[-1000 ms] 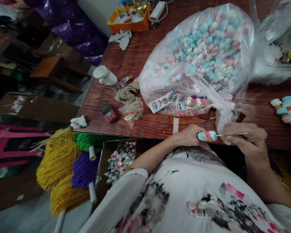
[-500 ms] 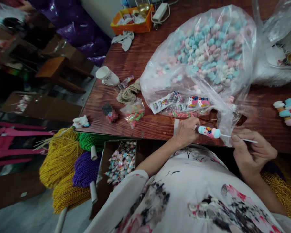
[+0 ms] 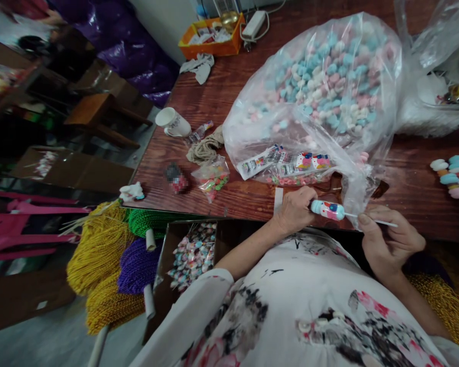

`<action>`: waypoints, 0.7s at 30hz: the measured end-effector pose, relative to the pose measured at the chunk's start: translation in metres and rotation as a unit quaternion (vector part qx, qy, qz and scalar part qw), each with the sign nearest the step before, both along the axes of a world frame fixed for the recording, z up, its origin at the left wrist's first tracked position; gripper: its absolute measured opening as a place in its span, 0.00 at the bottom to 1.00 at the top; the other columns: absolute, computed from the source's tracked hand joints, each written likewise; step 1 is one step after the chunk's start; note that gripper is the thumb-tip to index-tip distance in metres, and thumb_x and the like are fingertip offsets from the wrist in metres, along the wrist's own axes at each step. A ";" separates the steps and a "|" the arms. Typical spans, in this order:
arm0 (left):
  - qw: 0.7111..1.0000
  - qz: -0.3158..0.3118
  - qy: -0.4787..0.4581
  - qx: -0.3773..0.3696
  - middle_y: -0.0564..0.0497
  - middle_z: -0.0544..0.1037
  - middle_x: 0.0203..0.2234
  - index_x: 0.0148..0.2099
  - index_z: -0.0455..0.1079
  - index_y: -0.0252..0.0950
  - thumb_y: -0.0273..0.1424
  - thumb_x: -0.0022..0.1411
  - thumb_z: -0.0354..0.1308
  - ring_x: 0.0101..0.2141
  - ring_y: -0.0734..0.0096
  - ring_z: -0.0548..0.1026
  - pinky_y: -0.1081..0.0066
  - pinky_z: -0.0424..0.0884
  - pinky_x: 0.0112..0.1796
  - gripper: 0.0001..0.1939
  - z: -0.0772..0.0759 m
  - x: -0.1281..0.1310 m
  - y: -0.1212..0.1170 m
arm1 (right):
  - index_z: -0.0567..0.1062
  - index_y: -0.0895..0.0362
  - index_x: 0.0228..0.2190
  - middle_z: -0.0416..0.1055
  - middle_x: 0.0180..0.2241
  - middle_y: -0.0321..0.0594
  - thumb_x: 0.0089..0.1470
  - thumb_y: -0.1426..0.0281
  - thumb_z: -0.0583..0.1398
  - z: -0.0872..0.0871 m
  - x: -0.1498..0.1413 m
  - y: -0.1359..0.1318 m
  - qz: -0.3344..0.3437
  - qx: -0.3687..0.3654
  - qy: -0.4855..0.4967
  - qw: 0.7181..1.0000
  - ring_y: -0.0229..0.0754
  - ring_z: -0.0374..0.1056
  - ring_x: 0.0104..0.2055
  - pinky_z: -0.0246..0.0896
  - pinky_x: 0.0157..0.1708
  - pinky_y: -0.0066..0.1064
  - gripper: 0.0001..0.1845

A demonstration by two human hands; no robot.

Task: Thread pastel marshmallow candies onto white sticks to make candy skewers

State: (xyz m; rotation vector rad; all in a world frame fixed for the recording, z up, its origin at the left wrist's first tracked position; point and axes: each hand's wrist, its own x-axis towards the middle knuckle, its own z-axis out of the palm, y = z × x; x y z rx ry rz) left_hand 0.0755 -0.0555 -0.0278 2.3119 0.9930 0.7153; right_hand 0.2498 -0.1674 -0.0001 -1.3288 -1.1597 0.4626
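Note:
A wrapped marshmallow lollipop (image 3: 328,209), blue, white and pink with a coloured print, lies level between my hands at the table's front edge. My left hand (image 3: 296,207) is closed on the wrapper at its left end. With the thumb and fingers, my right hand (image 3: 388,237) pinches the white stick (image 3: 386,223) on the other side. Just behind the hands, printed wrappers (image 3: 312,161) lie by a big clear bag of pink, blue and white marshmallows (image 3: 334,76). Beside my left hand sits a pale strip (image 3: 278,200).
A white mug (image 3: 173,122), a cloth (image 3: 205,145) and a small bag of colourful candies (image 3: 213,178) stand to the left. An open box (image 3: 192,255) of wrapped sweets is below the edge. More marshmallow sticks (image 3: 458,177) lie at right.
The lollipop has turned, so a different side of its print faces up. My right hand has moved slightly left along with the stick. The camera view has shifted a little.

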 end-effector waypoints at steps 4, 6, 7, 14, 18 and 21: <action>1.000 -0.011 0.008 -0.020 0.52 0.70 0.24 0.30 0.64 0.36 0.33 0.57 0.56 0.25 0.75 0.66 0.73 0.57 0.27 0.06 0.003 0.005 -0.008 | 0.75 0.53 0.29 0.72 0.25 0.34 0.49 0.74 0.65 -0.001 -0.008 0.013 -0.018 0.039 -0.052 0.998 0.37 0.67 0.26 0.61 0.27 0.31 0.05; 0.998 -0.013 0.015 -0.052 0.52 0.71 0.24 0.30 0.65 0.35 0.34 0.57 0.57 0.25 0.76 0.65 0.73 0.56 0.27 0.08 0.004 0.009 -0.013 | 0.76 0.53 0.29 0.73 0.24 0.33 0.50 0.74 0.65 -0.004 -0.012 0.020 0.011 0.033 -0.065 0.997 0.36 0.66 0.24 0.60 0.26 0.29 0.04; 0.997 -0.018 0.015 -0.074 0.53 0.71 0.24 0.30 0.66 0.35 0.35 0.57 0.58 0.25 0.76 0.65 0.74 0.57 0.27 0.09 0.005 0.011 -0.015 | 0.76 0.53 0.28 0.73 0.23 0.33 0.50 0.74 0.65 -0.005 -0.012 0.023 0.028 0.025 -0.068 0.997 0.35 0.66 0.24 0.60 0.25 0.29 0.03; 0.879 -0.141 -0.166 -0.424 0.49 0.78 0.37 0.49 0.73 0.35 0.43 0.47 0.70 0.37 0.71 0.74 0.73 0.67 0.40 0.29 0.036 0.004 0.001 | 0.77 0.55 0.24 0.73 0.22 0.33 0.51 0.66 0.65 -0.009 0.010 0.058 0.142 -0.092 0.101 0.980 0.34 0.66 0.23 0.62 0.25 0.26 0.08; 0.771 -0.126 -0.203 -0.590 0.47 0.80 0.35 0.48 0.76 0.33 0.46 0.50 0.68 0.35 0.70 0.76 0.70 0.70 0.40 0.27 0.047 -0.003 0.017 | 0.77 0.56 0.23 0.72 0.21 0.33 0.48 0.65 0.67 -0.007 0.020 0.073 0.181 -0.089 0.188 0.961 0.34 0.64 0.23 0.60 0.24 0.26 0.09; 0.763 -0.065 -0.226 -0.602 0.48 0.79 0.27 0.35 0.78 0.30 0.42 0.43 0.73 0.27 0.74 0.74 0.71 0.70 0.34 0.22 0.040 0.003 0.015 | 0.76 0.57 0.23 0.70 0.20 0.32 0.48 0.65 0.67 -0.005 0.014 0.078 0.232 -0.104 0.185 0.949 0.33 0.62 0.22 0.58 0.23 0.26 0.09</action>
